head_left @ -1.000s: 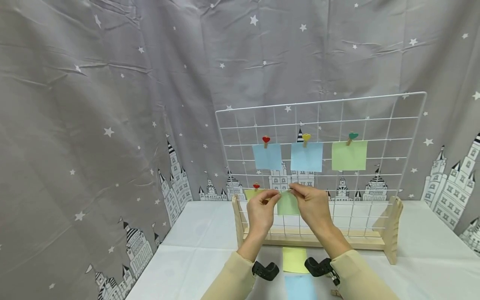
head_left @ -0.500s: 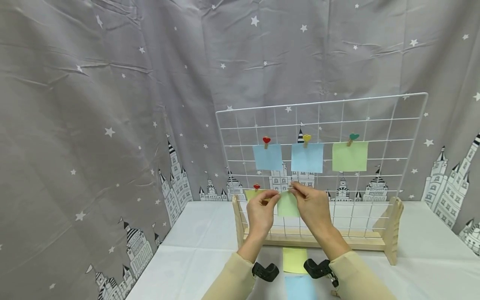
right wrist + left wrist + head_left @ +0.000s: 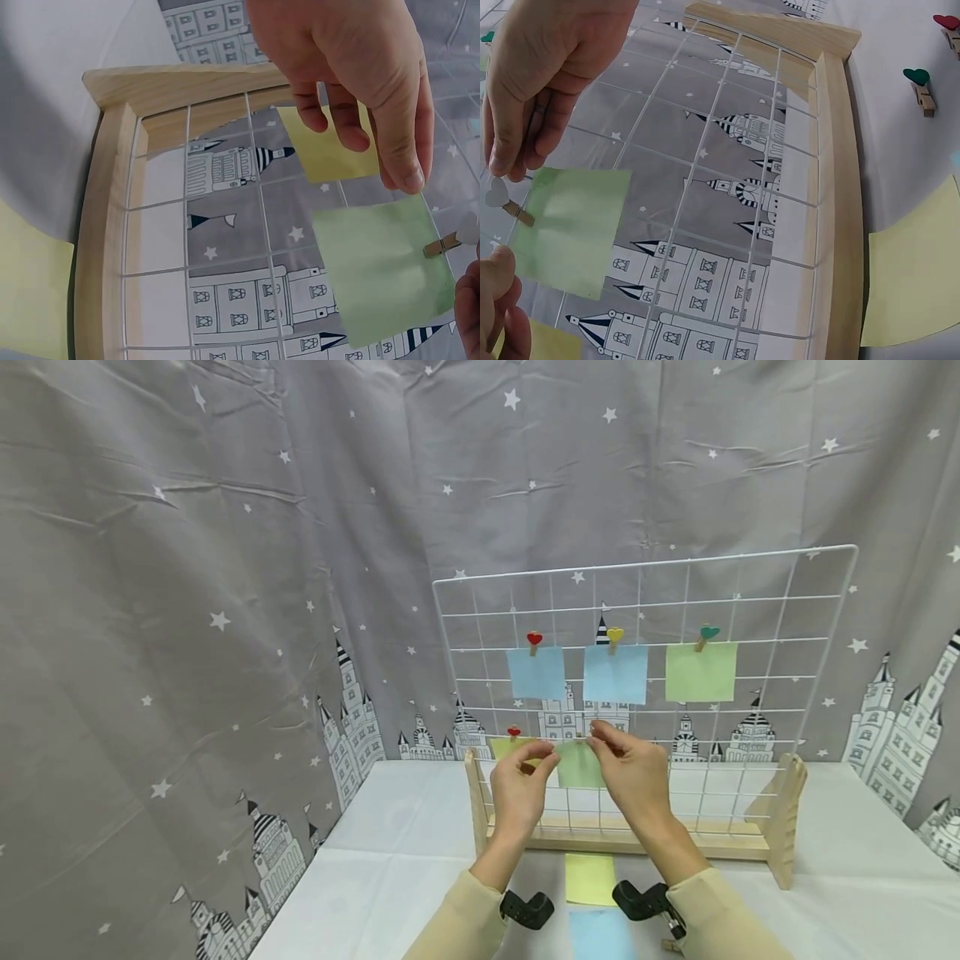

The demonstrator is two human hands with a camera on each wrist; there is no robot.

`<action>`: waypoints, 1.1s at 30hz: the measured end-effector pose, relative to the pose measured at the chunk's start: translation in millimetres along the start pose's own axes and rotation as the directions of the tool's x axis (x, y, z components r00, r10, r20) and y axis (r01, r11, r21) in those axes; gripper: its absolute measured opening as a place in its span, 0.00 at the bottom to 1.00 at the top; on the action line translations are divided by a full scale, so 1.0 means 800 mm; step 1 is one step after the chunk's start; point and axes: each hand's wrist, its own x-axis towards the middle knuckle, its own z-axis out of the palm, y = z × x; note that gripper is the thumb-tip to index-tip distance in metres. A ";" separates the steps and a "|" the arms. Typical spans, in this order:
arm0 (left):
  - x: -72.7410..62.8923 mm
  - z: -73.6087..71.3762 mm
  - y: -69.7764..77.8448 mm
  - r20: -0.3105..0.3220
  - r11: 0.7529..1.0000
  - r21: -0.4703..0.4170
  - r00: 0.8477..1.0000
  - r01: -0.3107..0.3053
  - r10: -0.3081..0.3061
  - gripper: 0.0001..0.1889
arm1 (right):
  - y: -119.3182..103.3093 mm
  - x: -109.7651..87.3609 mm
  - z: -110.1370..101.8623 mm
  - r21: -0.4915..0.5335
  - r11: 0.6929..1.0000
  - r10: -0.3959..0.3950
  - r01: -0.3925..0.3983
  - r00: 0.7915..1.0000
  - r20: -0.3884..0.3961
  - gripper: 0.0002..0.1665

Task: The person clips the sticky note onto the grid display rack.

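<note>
From far off, I am seeing a gray curtain hanging behind a white table. Nearest, at the bottom of the head frame, a blue paper and a yellow paper are lying on the table. Past them, a green note is hanging on the wire grid, right of the middle and low down.

The left hand is hovering at the note's left edge, fingers loosely bent. It is looking empty, but I cannot tell if the thumb is touching the paper. The right hand is hovering at the note's top right. It is also looking let go.

In the left wrist frame, the wooden clip is slanting from its white heart, at the left edge, down and right onto the note. The right thumb is sitting just above the heart, so the right hand is seeming the nearer one. I am judging that this tiny gap is what matters now.

Higher up, more notes are hanging in a row. Behind, printed castles are showing through the wires.
</note>
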 end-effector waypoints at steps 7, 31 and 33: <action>-0.006 -0.002 -0.003 0.007 1.000 0.014 1.000 0.002 -0.002 0.06 | 0.005 -0.004 -0.004 -0.006 1.000 -0.022 0.022 1.000 -0.021 0.13; -0.038 -0.017 -0.034 0.050 1.000 -0.006 0.999 0.005 -0.005 0.10 | 0.020 -0.032 -0.023 -0.016 0.998 0.059 -0.060 0.996 -0.059 0.14; -0.043 -0.019 -0.039 0.055 1.000 0.003 0.998 0.021 -0.021 0.10 | 0.023 -0.036 -0.025 -0.020 0.997 0.077 -0.078 0.995 -0.062 0.14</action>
